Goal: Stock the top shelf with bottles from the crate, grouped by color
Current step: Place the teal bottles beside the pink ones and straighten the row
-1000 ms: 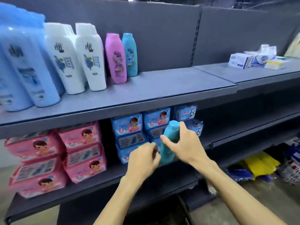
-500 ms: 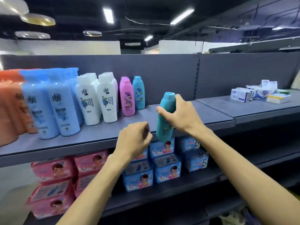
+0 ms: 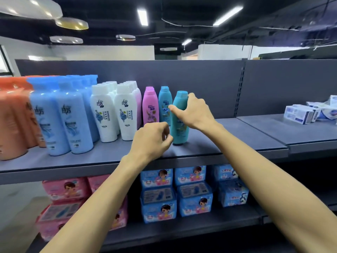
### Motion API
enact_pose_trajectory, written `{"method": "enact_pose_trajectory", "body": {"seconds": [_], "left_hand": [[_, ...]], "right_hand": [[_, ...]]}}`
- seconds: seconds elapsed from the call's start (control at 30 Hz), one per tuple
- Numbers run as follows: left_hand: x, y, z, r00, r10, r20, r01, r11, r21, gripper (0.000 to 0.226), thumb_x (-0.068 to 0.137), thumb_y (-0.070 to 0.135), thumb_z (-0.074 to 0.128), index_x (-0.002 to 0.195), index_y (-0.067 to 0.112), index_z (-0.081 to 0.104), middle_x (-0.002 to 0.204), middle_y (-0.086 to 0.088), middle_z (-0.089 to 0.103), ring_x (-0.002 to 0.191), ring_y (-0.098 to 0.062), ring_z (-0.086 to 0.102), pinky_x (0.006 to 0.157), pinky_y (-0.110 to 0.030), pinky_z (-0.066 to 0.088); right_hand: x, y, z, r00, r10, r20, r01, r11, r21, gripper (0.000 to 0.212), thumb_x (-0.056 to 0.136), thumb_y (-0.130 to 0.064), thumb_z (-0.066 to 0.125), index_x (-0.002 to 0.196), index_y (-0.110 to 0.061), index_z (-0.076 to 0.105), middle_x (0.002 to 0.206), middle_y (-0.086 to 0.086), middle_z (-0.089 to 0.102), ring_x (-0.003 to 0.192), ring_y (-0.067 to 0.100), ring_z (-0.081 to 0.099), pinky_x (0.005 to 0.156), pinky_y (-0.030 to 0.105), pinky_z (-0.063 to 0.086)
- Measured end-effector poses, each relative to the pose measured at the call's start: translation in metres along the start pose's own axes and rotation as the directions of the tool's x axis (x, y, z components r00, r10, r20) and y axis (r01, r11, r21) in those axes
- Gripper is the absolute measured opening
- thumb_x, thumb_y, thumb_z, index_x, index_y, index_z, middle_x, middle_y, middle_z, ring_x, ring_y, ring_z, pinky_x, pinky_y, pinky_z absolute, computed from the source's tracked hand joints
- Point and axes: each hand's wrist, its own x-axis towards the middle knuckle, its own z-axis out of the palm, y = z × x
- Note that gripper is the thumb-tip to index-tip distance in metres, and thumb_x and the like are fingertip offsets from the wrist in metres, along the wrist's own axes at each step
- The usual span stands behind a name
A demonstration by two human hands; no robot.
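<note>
A teal bottle (image 3: 178, 123) stands upright on the grey top shelf (image 3: 228, 141), just in front and to the right of another teal bottle (image 3: 164, 104). My right hand (image 3: 195, 111) grips its upper part from the right side. My left hand (image 3: 152, 141) hovers in a loose fist beside the bottle's lower left, holding nothing. To the left stand a pink bottle (image 3: 150, 106), white bottles (image 3: 114, 114), light blue bottles (image 3: 60, 115) and orange bottles (image 3: 12, 115), grouped by colour. The crate is out of view.
Small white and blue boxes (image 3: 300, 113) lie on the adjoining shelf section at the right. Below the top shelf sit pink packs (image 3: 65, 190) and blue packs (image 3: 175, 192). The shelf's back panel rises behind the bottles.
My right hand has lifted the teal bottle from below shelf level up onto the top shelf and stood it beside the other teal bottle. My left hand rose along with it.
</note>
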Motion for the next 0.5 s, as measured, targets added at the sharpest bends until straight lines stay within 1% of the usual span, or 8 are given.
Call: {"method": "enact_pose_trajectory", "body": {"seconds": [0.07,0.2,0.37,0.5], "left_hand": [[0.005,-0.004,0.003,1.0,-0.014,-0.001,0.014,1.0,0.014,0.011,0.083,0.031,0.057,0.082,0.021,0.061,0.074,0.009,0.064,0.075,-0.019,0.059,0.06,-0.03,0.043],[0.015,-0.01,0.008,0.999,-0.039,-0.015,0.04,0.999,0.026,0.011,0.082,0.031,0.057,0.082,0.021,0.061,0.073,0.01,0.064,0.075,-0.021,0.059,0.061,-0.03,0.042],[0.025,-0.015,0.011,0.997,-0.062,-0.035,0.063,0.998,0.029,0.01,0.082,0.031,0.058,0.08,0.022,0.061,0.07,0.011,0.061,0.073,-0.022,0.059,0.063,-0.031,0.047],[0.033,-0.022,0.011,0.997,-0.074,-0.037,0.076,0.996,0.037,0.011,0.082,0.031,0.058,0.079,0.021,0.061,0.07,0.01,0.061,0.074,-0.021,0.059,0.064,-0.033,0.049]], "right_hand": [[0.011,0.003,0.005,1.0,0.006,0.011,-0.006,1.0,-0.016,0.06,0.078,-0.069,0.06,0.1,-0.015,0.045,0.091,0.002,0.054,0.092,0.033,0.06,0.071,0.039,0.051],[0.03,0.006,0.013,0.999,0.011,0.035,-0.01,1.0,-0.025,0.062,0.08,-0.067,0.062,0.105,-0.013,0.045,0.107,0.011,0.06,0.098,0.035,0.061,0.079,0.044,0.054],[0.049,0.008,0.025,0.997,0.013,0.077,-0.011,1.0,-0.026,0.064,0.081,-0.066,0.062,0.11,-0.011,0.046,0.11,0.011,0.062,0.098,0.035,0.063,0.081,0.046,0.055],[0.061,0.007,0.039,0.995,0.011,0.099,-0.01,1.0,-0.01,0.066,0.08,-0.067,0.062,0.111,-0.011,0.046,0.112,0.011,0.062,0.099,0.035,0.063,0.08,0.044,0.054]]}}
